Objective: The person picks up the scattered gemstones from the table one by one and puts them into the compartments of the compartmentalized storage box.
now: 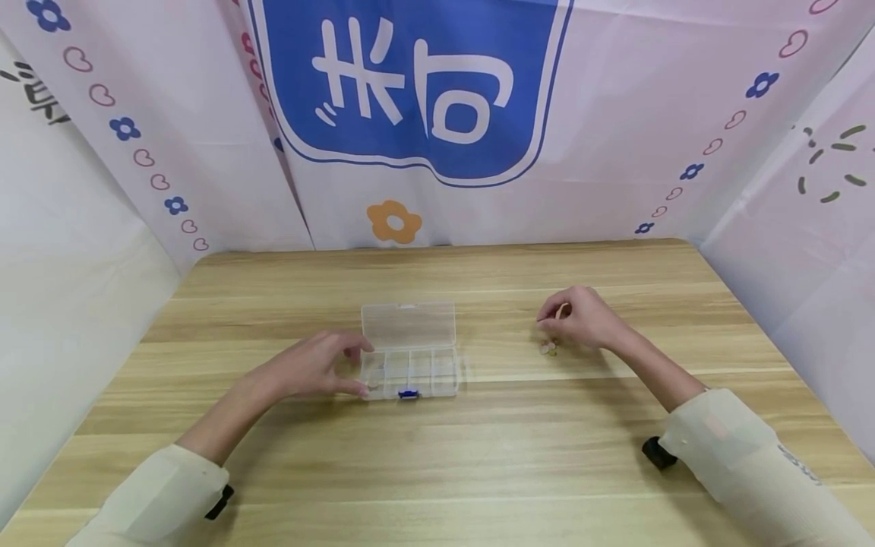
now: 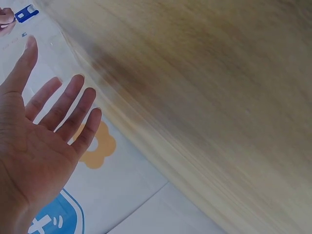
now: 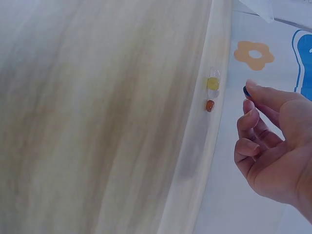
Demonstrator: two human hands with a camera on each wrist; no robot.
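Observation:
A clear plastic compartment box (image 1: 420,363) stands on the table with its lid (image 1: 408,327) raised at the back and a blue latch (image 1: 409,393) in front. Around its left end is my left hand (image 1: 316,366), thumb by the front corner and fingers by the back one; in the left wrist view the fingers are fairly straight and spread. My right hand (image 1: 581,317) pinches a small dark stone (image 3: 246,91) between thumb and index finger, above the table. Below it lie a yellow stone (image 3: 213,84), a clear stone (image 3: 213,93) and an orange-brown stone (image 3: 210,106).
The wooden table (image 1: 437,471) carries the box left of centre and the small stones to its right. A printed white cloth (image 1: 615,137) hangs behind the table's far edge. More white cloth (image 1: 75,228) hangs at the sides.

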